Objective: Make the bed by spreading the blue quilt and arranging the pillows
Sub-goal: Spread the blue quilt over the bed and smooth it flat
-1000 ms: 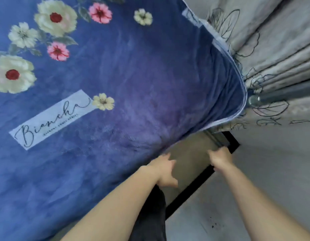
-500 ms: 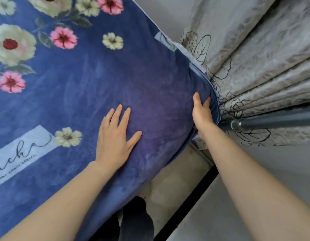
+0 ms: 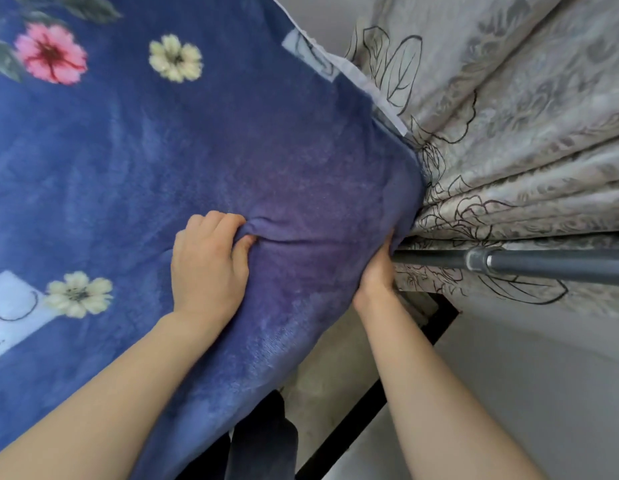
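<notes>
The blue quilt (image 3: 204, 147), printed with pink and cream flowers and a white label, covers the bed and fills the left of the view. My left hand (image 3: 209, 265) pinches a fold of the quilt near its corner, fingers curled into the fabric. My right hand (image 3: 379, 271) grips the quilt's corner edge where it hangs beside the curtain; its fingers are mostly hidden behind the fabric. No pillows are in view.
A beige curtain (image 3: 509, 116) with black leaf outlines hangs close on the right. A dark metal rod (image 3: 543, 263) runs right from the quilt corner. Below lie pale floor and a black frame bar (image 3: 353, 431). Dark trousers (image 3: 263, 445) show at the bottom.
My left hand lay flat on the quilt and now bunches a fold of it. My right hand has slid down around the corner edge. The view has moved closer.
</notes>
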